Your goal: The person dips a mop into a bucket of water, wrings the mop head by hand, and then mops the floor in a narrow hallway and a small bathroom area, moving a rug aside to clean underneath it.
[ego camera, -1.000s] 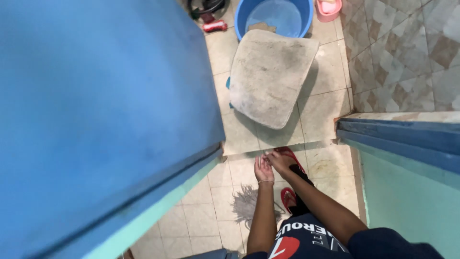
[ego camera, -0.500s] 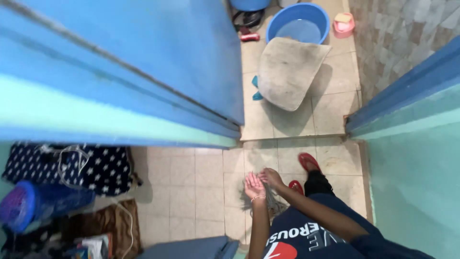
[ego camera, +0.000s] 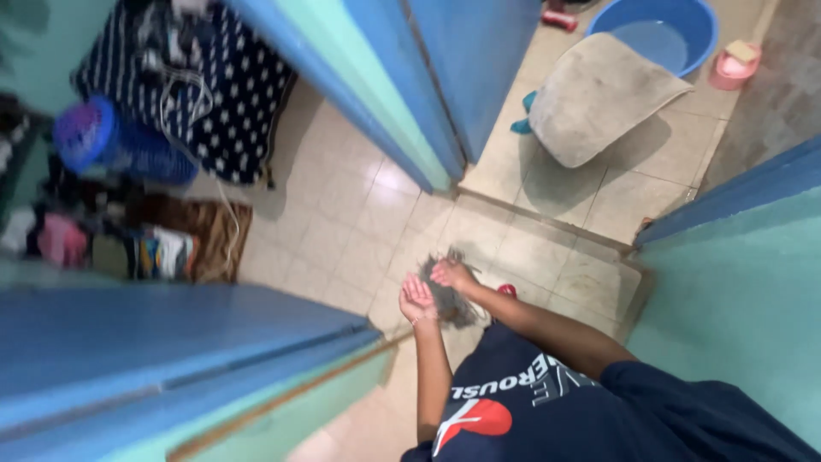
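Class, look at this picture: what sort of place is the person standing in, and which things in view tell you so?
Probably a home, at the doorway of a tiled washroom. A blue basin holding water and a pink soap dish stand on the wet tiled floor; clothes and a dotted cloth pile up outside.

At the left edge, a colourful flat package (ego camera: 167, 253), striped in white, blue and orange, lies among clutter beside a brown cloth (ego camera: 209, 231). No signs or screens show.
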